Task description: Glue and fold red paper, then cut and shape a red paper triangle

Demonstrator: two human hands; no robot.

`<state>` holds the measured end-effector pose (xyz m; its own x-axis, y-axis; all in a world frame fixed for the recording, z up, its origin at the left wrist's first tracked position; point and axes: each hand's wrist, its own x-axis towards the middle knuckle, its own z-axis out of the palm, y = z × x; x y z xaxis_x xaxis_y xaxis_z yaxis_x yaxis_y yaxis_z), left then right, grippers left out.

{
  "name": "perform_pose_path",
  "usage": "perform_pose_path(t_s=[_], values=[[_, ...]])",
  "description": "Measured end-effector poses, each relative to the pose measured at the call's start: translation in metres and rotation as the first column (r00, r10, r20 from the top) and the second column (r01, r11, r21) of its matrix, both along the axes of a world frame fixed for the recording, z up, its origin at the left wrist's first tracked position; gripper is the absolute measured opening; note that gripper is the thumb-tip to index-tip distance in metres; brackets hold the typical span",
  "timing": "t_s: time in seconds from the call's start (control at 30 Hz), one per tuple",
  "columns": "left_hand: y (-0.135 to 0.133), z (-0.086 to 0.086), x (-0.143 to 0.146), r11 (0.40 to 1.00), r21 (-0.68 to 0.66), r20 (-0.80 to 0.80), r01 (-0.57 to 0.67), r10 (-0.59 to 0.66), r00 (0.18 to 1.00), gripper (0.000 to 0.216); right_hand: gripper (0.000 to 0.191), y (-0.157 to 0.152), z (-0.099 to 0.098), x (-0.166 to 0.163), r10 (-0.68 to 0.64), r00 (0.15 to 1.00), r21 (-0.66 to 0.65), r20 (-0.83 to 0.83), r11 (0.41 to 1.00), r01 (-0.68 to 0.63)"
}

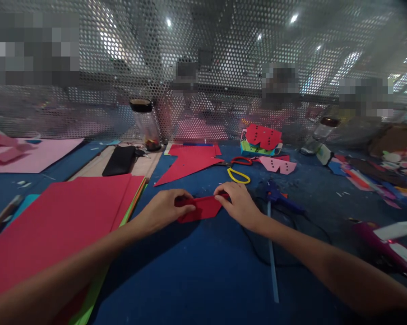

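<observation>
A folded piece of red paper lies between my hands just above the blue table, its slanted ends showing. My left hand pinches its left end between thumb and fingers. At the top right corner, my right hand grips the folded edge, fingers closed. Scissors with red and yellow handles lie just beyond my right hand. Behind the folded paper is a larger cut sheet of red paper. To the right of my right hand rests a blue glue gun with a pale glue stick in it.
A stack of red sheets covers the left side, with a black phone and a glass bottle behind it. Dotted paper cutouts stand at the back. A magenta glue gun and paper scraps lie right. A perforated metal panel closes the back.
</observation>
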<state>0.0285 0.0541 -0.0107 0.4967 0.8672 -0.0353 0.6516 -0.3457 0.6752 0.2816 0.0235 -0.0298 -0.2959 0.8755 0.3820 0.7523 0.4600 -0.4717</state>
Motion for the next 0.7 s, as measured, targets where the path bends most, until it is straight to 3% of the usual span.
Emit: perform_pose_path(t_s=[0.27, 0.4, 0.5, 0.57, 0.6, 0.7], values=[[0.005, 0.001, -0.004, 0.99, -0.139, 0.024, -0.01, 0.014, 1.0, 0.022, 0.01, 0.0, 0.011, 0.004, 0.027, 1.0, 0.077, 0.003, 0.997, -0.027], [0.01, 0.001, -0.009, 0.991, -0.131, 0.045, -0.004, 0.01, 0.999, 0.026, 0.012, 0.014, 0.027, 0.028, -0.086, 0.993, 0.173, 0.077, 0.982, 0.071], [0.015, -0.002, -0.011, 0.99, -0.138, 0.052, 0.008, -0.001, 0.999, 0.029, 0.015, 0.032, 0.041, 0.054, -0.218, 0.957, 0.192, 0.192, 0.965, 0.181], [0.017, -0.005, -0.012, 0.99, -0.139, 0.064, 0.027, -0.018, 0.998, 0.03, 0.022, 0.05, 0.048, 0.068, -0.28, 0.892, 0.163, 0.355, 0.958, 0.236], [0.018, -0.007, -0.013, 0.989, -0.141, 0.073, 0.036, -0.026, 0.997, 0.03, 0.025, 0.06, 0.05, 0.074, -0.292, 0.835, 0.137, 0.467, 0.956, 0.258], [0.021, -0.012, -0.014, 0.984, -0.173, 0.108, 0.047, -0.029, 0.994, 0.032, 0.028, 0.091, 0.048, 0.084, -0.266, 0.782, 0.075, 0.564, 0.959, 0.272]])
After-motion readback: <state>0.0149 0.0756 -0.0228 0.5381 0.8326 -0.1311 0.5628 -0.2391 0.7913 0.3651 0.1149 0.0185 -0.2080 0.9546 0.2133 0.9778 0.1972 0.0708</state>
